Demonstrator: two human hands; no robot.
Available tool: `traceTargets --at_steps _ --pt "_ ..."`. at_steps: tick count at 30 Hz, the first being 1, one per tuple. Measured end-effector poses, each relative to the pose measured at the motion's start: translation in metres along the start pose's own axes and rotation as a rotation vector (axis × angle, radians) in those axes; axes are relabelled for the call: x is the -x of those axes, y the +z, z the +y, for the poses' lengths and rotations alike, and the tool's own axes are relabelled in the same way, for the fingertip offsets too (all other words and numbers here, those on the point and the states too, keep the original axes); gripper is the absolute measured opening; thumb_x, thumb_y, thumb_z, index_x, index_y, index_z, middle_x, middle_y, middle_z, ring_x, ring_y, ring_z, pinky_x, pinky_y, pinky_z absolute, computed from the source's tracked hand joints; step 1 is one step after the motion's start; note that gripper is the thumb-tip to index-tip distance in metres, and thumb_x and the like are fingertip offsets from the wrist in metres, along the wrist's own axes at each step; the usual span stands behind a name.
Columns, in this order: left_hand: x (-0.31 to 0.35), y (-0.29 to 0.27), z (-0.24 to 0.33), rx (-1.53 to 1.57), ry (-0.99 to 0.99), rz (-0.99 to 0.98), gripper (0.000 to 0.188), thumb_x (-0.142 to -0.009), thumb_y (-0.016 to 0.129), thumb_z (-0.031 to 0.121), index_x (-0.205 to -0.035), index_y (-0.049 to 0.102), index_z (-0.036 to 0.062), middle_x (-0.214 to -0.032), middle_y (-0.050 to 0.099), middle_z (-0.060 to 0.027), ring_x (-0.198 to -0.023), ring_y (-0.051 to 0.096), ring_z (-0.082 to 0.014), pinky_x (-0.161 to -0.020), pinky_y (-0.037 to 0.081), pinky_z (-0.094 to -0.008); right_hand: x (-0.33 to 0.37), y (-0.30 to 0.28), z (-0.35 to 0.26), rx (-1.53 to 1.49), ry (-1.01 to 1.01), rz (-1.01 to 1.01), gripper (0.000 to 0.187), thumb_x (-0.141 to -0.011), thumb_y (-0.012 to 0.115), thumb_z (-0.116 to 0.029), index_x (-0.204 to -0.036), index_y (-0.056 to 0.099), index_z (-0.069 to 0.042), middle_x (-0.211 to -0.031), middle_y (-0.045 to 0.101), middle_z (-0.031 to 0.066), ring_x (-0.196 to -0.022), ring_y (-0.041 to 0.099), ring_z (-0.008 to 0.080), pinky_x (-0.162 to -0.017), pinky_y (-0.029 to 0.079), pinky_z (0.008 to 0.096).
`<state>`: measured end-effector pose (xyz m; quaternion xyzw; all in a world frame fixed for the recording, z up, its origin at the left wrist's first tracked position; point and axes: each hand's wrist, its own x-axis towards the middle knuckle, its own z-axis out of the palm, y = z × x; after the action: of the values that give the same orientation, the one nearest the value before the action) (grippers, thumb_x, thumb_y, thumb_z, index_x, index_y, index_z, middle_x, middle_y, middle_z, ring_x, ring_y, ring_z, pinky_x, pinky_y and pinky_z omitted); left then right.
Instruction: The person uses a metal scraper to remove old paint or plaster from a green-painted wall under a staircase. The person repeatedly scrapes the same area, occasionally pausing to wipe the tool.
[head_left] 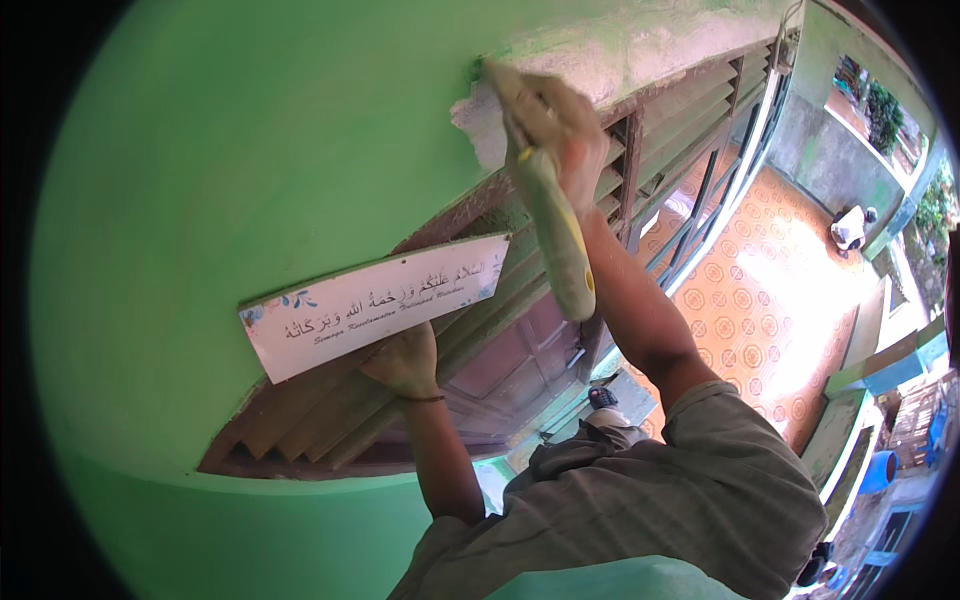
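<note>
My right hand (565, 135) is raised against the green wall (230, 180), its fingers wrapped round a hand tool with a long pale handle (560, 250) with yellow marks. The tool's working end is hidden by my blurred fingers, near the edge of a bare, whitish patch (490, 130) in the paint. Lower left, my left hand (405, 360) is at the brown wooden louvres, just under a white sign board (375, 305) with blue flowers and dark script. The board covers its fingers, so what they grip cannot be made out. The board leans out over the slats.
Brown louvres (690, 110) run on along the wall to the upper right, above a door (510, 350). Far below lies an orange patterned tile floor (730, 320) in bright sunlight. A person (850, 228) is near the low wall at far right. A blue container (878, 470) stands outside.
</note>
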<state>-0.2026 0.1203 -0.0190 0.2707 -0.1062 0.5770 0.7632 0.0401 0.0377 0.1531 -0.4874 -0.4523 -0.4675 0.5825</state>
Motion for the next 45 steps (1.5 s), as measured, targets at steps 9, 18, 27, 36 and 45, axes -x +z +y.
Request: traceTargets --at_steps 9,18,27,36,45 --pt "0.0 0.016 0.001 0.167 -0.052 0.148 0.063 -0.104 0.042 0.045 -0.149 0.041 0.0006 -0.155 0.041 -0.0162 -0.145 0.037 -0.0323 -0.123 0.026 -0.0494 -0.014 0.001 -0.014 0.017 0.097 0.078 0.048 -0.07 0.072 -0.011 -0.118 0.073 -0.016 -0.092 0.067 0.0023 -0.077 0.061 0.0258 -0.074 0.048 0.0374" --pt "0.001 0.02 0.002 0.159 -0.051 0.2 0.064 -0.104 0.042 0.047 -0.149 0.042 0.0006 -0.155 0.041 -0.015 -0.145 0.036 -0.0299 -0.124 0.023 -0.0471 -0.007 -0.006 -0.012 -0.013 0.074 0.066 0.041 -0.079 0.068 -0.007 -0.118 0.074 -0.015 -0.095 0.068 0.0032 -0.082 0.062 0.0242 -0.079 0.049 0.0367" --pt "0.001 0.012 0.004 0.243 -0.101 0.103 0.061 -0.105 0.041 0.042 -0.148 0.041 -0.0009 -0.154 0.042 -0.0158 -0.145 0.035 -0.0305 -0.123 0.025 -0.0468 -0.005 -0.004 -0.017 0.025 -0.008 0.128 0.034 -0.082 0.07 -0.006 -0.114 0.076 -0.015 -0.096 0.071 0.0017 -0.081 0.064 0.0197 -0.081 0.046 0.0331" --pt "0.001 0.018 0.004 0.236 -0.072 0.097 0.058 -0.105 0.04 0.039 -0.148 0.041 -0.0005 -0.154 0.042 -0.0157 -0.145 0.036 -0.0307 -0.123 0.025 -0.0459 0.02 -0.006 -0.025 0.092 -0.017 0.018 0.03 -0.087 0.07 -0.018 -0.117 0.076 -0.018 -0.097 0.072 -0.0006 -0.08 0.062 0.0158 -0.084 0.04 0.0336" --pt "0.001 0.0 0.004 0.032 -0.029 0.069 0.053 -0.107 0.038 0.034 -0.147 0.042 -0.0019 -0.155 0.041 -0.0147 -0.144 0.036 -0.0286 -0.122 0.026 -0.0437 0.019 -0.005 -0.023 -0.005 0.011 0.017 0.034 -0.081 0.077 -0.011 -0.114 0.075 -0.017 -0.092 0.068 -0.006 -0.071 0.058 0.0146 -0.079 0.04 0.0332"
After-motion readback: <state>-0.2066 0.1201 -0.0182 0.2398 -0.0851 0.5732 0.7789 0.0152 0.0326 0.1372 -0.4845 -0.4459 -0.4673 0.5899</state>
